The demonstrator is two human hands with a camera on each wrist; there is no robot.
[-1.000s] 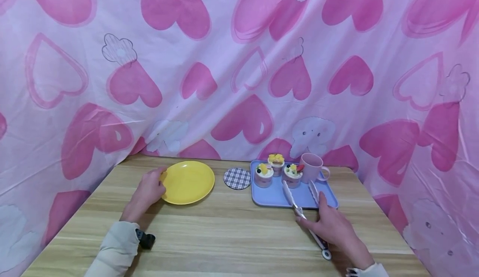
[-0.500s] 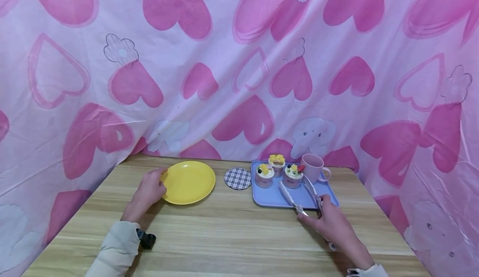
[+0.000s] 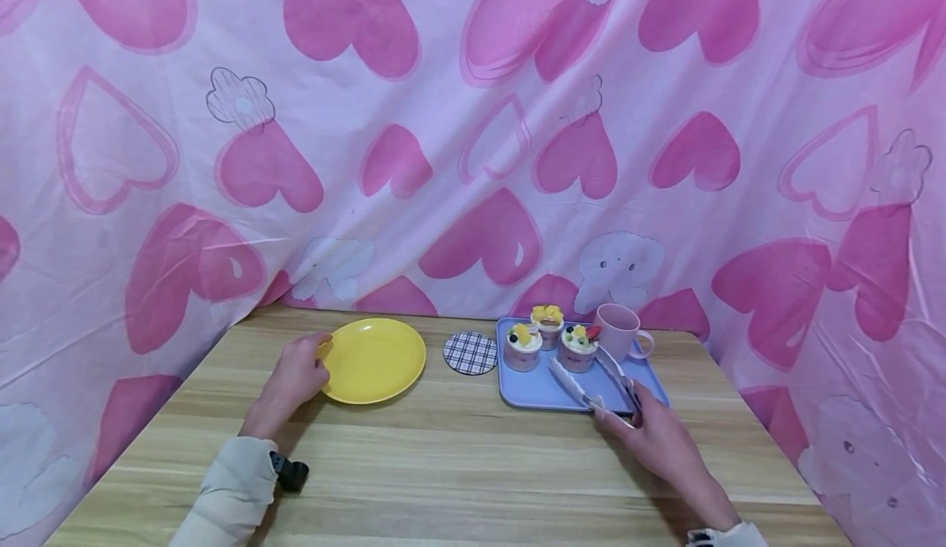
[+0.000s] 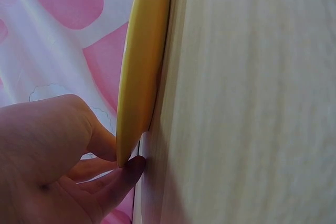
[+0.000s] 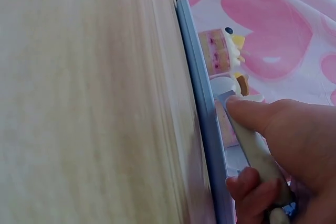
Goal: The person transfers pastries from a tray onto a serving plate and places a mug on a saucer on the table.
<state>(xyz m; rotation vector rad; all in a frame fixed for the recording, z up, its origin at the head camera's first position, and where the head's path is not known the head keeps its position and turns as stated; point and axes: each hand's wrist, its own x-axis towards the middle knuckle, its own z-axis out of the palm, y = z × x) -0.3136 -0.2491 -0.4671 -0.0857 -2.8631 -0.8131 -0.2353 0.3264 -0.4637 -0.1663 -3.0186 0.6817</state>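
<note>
Tongs (image 3: 569, 381) are pointing over the tray (image 3: 528, 393), tips parted, right hand (image 3: 658, 442) gripping them between thumb and fingers. Dessert cups (image 3: 577, 355) are standing just beyond, mug (image 3: 615, 333) at far right. Left: fingers of left hand (image 3: 296, 374) are pinching the left rim of the plate (image 3: 375, 360) on the surface (image 3: 414, 465).

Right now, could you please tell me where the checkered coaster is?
In the head view, the checkered coaster lies on the table, between the yellow plate to its left and the blue tray to its right.
</note>
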